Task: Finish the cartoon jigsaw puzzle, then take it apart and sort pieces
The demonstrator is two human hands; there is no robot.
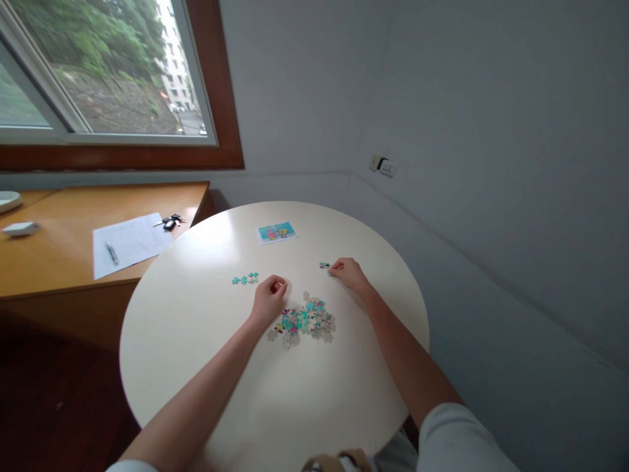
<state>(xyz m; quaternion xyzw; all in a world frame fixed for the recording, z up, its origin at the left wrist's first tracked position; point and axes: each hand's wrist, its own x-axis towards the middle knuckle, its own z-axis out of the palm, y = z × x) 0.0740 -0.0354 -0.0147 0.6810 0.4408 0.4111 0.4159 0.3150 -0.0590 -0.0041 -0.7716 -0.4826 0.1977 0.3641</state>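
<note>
A pile of loose jigsaw pieces [305, 321] lies near the middle of a round white table [196, 328]. My left hand [269, 298] rests just left of the pile, fingers curled into a loose fist. Whether anything is inside it is hidden. My right hand [348, 272] lies beyond the pile to the right, fingertips pinched on a small dark puzzle piece [324, 265] on the tabletop. A short row of joined teal pieces [246, 279] sits left of my left hand. A small reference picture card [276, 232] lies at the far side of the table.
A wooden desk [59, 255] adjoins the table on the left, carrying a sheet of paper [132, 242] with a pen [112, 253], keys [170, 222] and a white object [20, 229]. A window is above it. Grey walls meet behind, with a socket [383, 165].
</note>
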